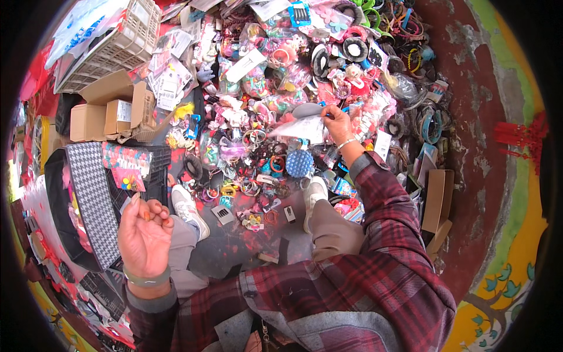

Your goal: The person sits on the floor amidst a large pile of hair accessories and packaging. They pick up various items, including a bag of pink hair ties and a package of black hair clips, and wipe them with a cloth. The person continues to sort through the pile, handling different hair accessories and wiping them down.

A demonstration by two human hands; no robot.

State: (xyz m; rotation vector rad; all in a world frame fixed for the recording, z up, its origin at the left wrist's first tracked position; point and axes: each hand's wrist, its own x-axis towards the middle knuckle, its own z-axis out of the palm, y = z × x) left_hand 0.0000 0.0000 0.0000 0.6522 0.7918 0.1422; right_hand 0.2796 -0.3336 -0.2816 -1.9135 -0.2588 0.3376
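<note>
A view from the head, looking down at a person in a red plaid shirt who stands over a floor (246,246) heaped with small bright hair accessories, bangles and packets.

The right hand (337,122) reaches forward and down into the heap. Its grip is closed on the upper corner of a clear plastic bag (305,128), thumb and fingers pinched together on the film. The bag hangs and spreads to the left of the grip, pale and crinkled, with something grey showing at its top edge (what it is cannot be told). Just below the grip lies a blue spiky ball (299,163); beyond it, further from the person, are more packets and black-and-white hair rings (355,48).

The bag looks very light and limp, so it would likely sag and swing from one pinched corner, and its film looks slick. A hold on the gathered mouth or on a folded edge seems surer than a hold on the flat side, where the fingers could slide.

The left hand (145,230) is raised near the body, palm turned up, fingers curled loosely inward. Whether it holds anything small cannot be told; nothing shows in it. A green band sits on its wrist. Just to the left of this grip lies a black-and-white houndstooth board (94,199), and beyond it, open cardboard boxes (108,111) and a white plastic crate (117,47).

Two white shoes (190,208) show below, between the hands.
</note>
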